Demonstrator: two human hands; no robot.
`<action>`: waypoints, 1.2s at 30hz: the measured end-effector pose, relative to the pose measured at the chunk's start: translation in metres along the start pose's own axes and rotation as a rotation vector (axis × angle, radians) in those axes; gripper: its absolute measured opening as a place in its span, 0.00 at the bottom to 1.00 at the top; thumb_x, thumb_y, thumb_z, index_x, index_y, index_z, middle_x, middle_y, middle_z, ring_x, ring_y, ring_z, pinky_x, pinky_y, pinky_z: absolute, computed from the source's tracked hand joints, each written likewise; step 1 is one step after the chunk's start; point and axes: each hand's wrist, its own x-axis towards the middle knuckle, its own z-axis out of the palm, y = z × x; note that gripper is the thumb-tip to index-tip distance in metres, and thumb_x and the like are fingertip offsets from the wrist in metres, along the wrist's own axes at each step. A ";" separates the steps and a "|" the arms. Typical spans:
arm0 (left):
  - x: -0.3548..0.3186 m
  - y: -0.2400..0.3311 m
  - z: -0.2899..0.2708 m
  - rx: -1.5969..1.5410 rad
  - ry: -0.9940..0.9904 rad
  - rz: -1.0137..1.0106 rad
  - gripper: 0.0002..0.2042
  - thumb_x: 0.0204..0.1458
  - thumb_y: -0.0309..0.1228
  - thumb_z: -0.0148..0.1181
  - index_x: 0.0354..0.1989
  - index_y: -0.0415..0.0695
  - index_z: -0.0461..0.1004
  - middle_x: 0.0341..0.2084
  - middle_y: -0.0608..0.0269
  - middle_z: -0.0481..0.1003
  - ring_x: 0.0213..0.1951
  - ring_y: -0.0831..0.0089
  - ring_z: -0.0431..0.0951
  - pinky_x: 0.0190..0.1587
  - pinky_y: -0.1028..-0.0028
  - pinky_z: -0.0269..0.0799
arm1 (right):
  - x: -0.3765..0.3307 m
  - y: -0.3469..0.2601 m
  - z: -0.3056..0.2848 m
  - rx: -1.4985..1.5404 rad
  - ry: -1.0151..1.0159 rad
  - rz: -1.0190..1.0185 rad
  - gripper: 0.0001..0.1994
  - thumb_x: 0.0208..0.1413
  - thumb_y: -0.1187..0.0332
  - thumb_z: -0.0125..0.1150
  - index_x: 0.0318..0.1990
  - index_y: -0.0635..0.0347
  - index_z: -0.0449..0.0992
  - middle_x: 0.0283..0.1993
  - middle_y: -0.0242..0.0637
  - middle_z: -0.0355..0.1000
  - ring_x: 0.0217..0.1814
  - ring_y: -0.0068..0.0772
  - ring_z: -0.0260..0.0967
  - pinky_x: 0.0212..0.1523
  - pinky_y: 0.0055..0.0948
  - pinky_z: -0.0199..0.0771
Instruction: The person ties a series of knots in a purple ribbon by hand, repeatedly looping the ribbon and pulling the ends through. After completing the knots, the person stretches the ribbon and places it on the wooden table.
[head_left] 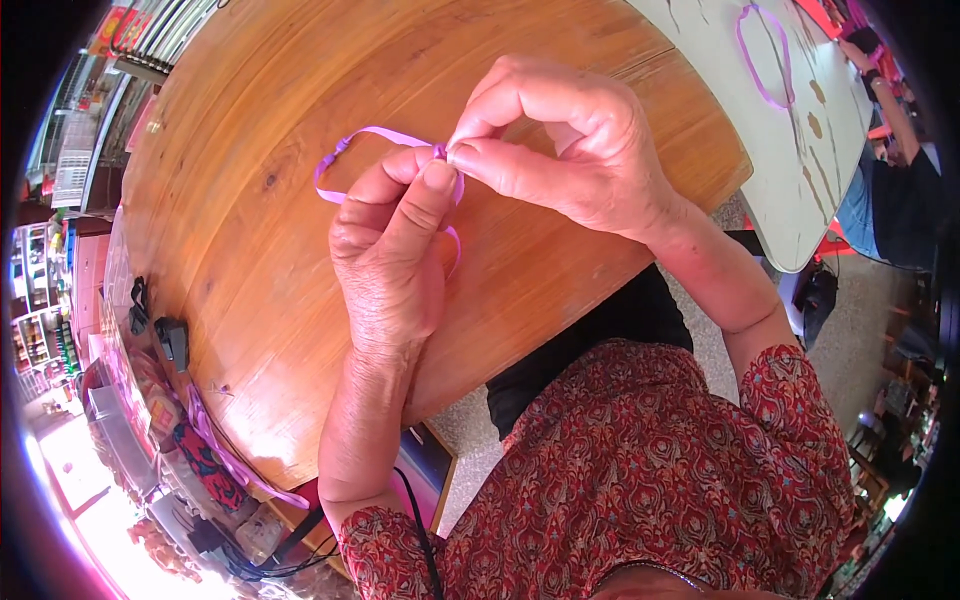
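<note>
Above the wooden table, my left hand (385,240) pinches a thin purple ribbon (385,131) between thumb and forefinger. A small dark purple knot shows at those fingertips. My right hand (570,150) meets it there, thumb and forefinger closed together at the same knot; what exactly lies between them is too small to make out, though it sits right at the ribbon. The ribbon loops out to the left, with another purple knot (341,146) on it, and a loose end hangs below my left hand's fingers.
The round wooden table (270,260) fills the middle. Several purple ribbons (225,450) lie along its lower left edge, near a black object (172,340). At the upper right, another purple ribbon loop (765,60) lies on a white table (800,200), with a person's arm (893,110) beyond.
</note>
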 end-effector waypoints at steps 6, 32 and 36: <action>-0.002 0.001 0.007 0.149 -0.036 0.092 0.08 0.53 0.20 0.58 0.41 0.37 0.75 0.37 0.66 0.76 0.39 0.82 0.72 0.45 0.81 0.65 | -0.002 -0.011 -0.003 0.352 0.059 0.408 0.01 0.54 0.76 0.60 0.32 0.63 0.75 0.26 0.22 0.68 0.27 0.07 0.58 0.27 0.12 0.57; -0.006 0.001 0.004 0.188 0.123 0.052 0.04 0.53 0.25 0.60 0.35 0.39 0.78 0.31 0.63 0.78 0.33 0.82 0.72 0.35 0.83 0.65 | 0.002 0.001 -0.004 0.063 0.072 -0.002 0.13 0.51 0.72 0.63 0.44 0.64 0.76 0.37 0.33 0.73 0.41 0.25 0.70 0.42 0.23 0.70; -0.006 0.006 0.003 0.185 0.065 -0.008 0.04 0.53 0.26 0.60 0.34 0.40 0.78 0.24 0.70 0.74 0.26 0.86 0.66 0.26 0.84 0.60 | -0.001 0.004 0.000 -0.295 -0.028 -0.261 0.19 0.40 0.70 0.69 0.44 0.60 0.78 0.34 0.33 0.73 0.36 0.31 0.69 0.37 0.27 0.69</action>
